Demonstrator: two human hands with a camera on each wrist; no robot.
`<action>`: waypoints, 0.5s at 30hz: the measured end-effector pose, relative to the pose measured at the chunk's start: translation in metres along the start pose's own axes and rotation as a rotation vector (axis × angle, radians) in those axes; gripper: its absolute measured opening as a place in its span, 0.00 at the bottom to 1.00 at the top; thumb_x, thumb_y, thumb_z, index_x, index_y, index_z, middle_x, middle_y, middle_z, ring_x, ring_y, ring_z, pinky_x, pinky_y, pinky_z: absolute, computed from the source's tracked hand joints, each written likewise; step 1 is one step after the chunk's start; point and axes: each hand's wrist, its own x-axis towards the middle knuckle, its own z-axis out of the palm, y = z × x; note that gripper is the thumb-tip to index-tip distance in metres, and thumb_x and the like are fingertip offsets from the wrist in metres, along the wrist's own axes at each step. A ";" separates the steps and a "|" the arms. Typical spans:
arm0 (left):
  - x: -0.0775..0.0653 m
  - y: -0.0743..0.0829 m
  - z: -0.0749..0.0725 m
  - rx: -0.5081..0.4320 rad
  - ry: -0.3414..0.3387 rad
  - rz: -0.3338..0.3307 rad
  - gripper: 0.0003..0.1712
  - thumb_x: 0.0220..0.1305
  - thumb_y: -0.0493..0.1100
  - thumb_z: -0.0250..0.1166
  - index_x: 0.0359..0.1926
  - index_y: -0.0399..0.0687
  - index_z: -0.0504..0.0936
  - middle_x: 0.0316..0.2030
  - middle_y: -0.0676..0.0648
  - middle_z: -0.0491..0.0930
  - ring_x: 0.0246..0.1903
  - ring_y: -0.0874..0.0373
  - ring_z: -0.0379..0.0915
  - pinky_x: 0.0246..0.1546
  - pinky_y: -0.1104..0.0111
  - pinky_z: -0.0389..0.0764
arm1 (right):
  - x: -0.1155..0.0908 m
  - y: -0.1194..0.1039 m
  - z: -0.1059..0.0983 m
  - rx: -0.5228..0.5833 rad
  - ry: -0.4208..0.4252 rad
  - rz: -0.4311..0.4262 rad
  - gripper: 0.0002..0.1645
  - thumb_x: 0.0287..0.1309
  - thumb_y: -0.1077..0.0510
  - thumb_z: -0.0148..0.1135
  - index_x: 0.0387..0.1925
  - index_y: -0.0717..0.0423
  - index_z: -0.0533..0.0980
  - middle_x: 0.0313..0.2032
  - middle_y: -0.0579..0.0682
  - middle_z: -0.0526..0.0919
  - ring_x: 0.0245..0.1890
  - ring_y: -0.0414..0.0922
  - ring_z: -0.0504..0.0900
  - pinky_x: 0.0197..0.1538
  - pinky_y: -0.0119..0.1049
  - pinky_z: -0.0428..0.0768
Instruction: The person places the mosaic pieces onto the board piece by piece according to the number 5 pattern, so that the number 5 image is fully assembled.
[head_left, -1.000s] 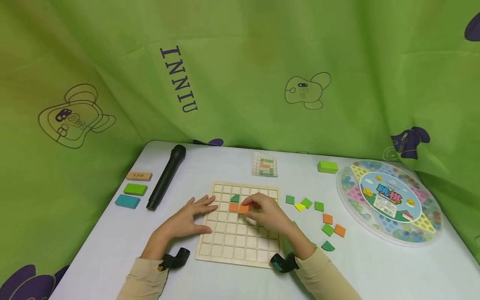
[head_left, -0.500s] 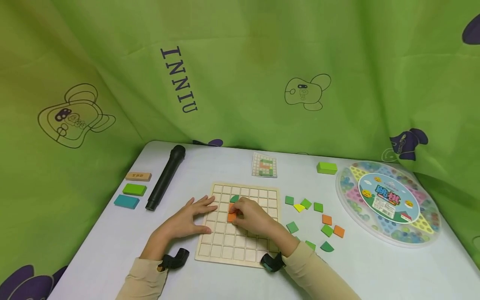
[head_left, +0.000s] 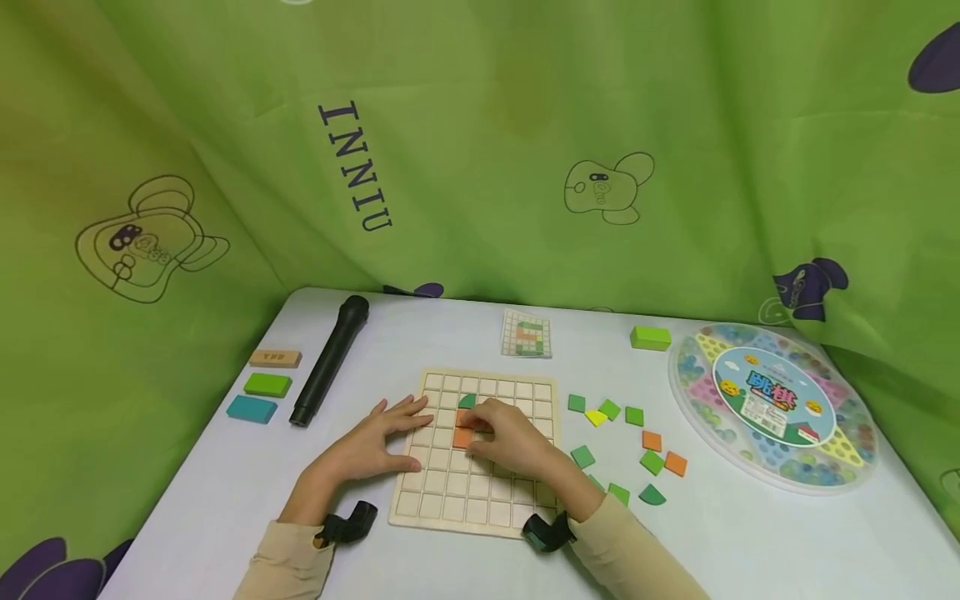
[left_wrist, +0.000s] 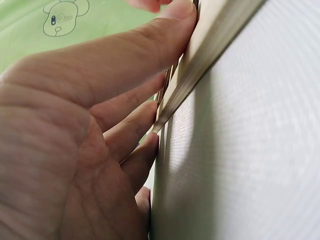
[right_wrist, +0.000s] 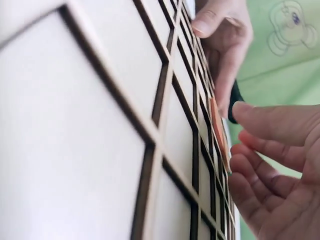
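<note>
A wooden grid board (head_left: 442, 504) lies on the white table. My left hand (head_left: 371, 442) rests along its left edge, fingers spread and the thumb on the rim; in the left wrist view the thumb (left_wrist: 125, 55) and fingertips touch the board's edge. My right hand (head_left: 510, 437) is over the board's middle, its fingers bent loosely beside two orange square tiles. The lower orange tile (head_left: 462, 437) shows in full, while fingers partly cover the upper one. A green quarter-round tile (head_left: 467, 402) sits above them. In the right wrist view, thumb and fingers are apart with nothing between them.
Right of the board lie several loose tiles, including a yellow one (head_left: 596, 417) and an orange one (head_left: 676, 463). A pattern card (head_left: 527, 335) is behind the board. A black microphone (head_left: 330, 362) and several blocks flank it, with a round game box (head_left: 776, 408) far right.
My right hand has carried the second orange tile left and nearer, from beside the first to the cell below it, and its fingers have loosened. The left hand stays put.
</note>
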 end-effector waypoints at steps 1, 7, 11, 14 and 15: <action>0.000 0.000 0.001 0.000 0.001 -0.002 0.42 0.49 0.57 0.71 0.64 0.46 0.71 0.71 0.45 0.57 0.72 0.44 0.46 0.71 0.43 0.36 | -0.004 0.001 -0.002 0.030 0.009 0.009 0.19 0.55 0.56 0.67 0.50 0.54 0.78 0.46 0.46 0.80 0.47 0.42 0.78 0.51 0.37 0.79; -0.002 -0.002 0.004 0.000 0.009 -0.014 0.43 0.48 0.56 0.73 0.64 0.45 0.71 0.71 0.45 0.58 0.72 0.44 0.46 0.71 0.44 0.37 | -0.032 0.009 -0.023 0.110 0.104 0.027 0.21 0.55 0.58 0.66 0.51 0.57 0.76 0.48 0.51 0.81 0.49 0.47 0.78 0.53 0.46 0.79; -0.002 -0.002 0.003 0.009 0.013 -0.012 0.43 0.47 0.55 0.73 0.64 0.45 0.71 0.71 0.45 0.58 0.72 0.44 0.46 0.71 0.44 0.37 | -0.058 0.023 -0.044 0.078 0.199 0.042 0.21 0.55 0.59 0.67 0.51 0.58 0.77 0.48 0.52 0.81 0.49 0.48 0.79 0.53 0.49 0.79; -0.001 0.000 0.001 0.008 0.013 -0.010 0.44 0.48 0.56 0.72 0.64 0.45 0.71 0.71 0.45 0.58 0.72 0.44 0.46 0.71 0.44 0.37 | -0.081 0.039 -0.059 0.024 0.278 0.061 0.22 0.53 0.58 0.68 0.51 0.58 0.77 0.47 0.51 0.82 0.48 0.49 0.80 0.52 0.49 0.80; 0.000 0.000 0.001 0.010 0.012 -0.008 0.43 0.48 0.56 0.72 0.64 0.45 0.71 0.71 0.45 0.58 0.72 0.44 0.46 0.71 0.44 0.37 | -0.089 0.045 -0.064 0.009 0.300 0.073 0.22 0.53 0.59 0.69 0.51 0.58 0.77 0.47 0.51 0.82 0.48 0.49 0.80 0.52 0.49 0.80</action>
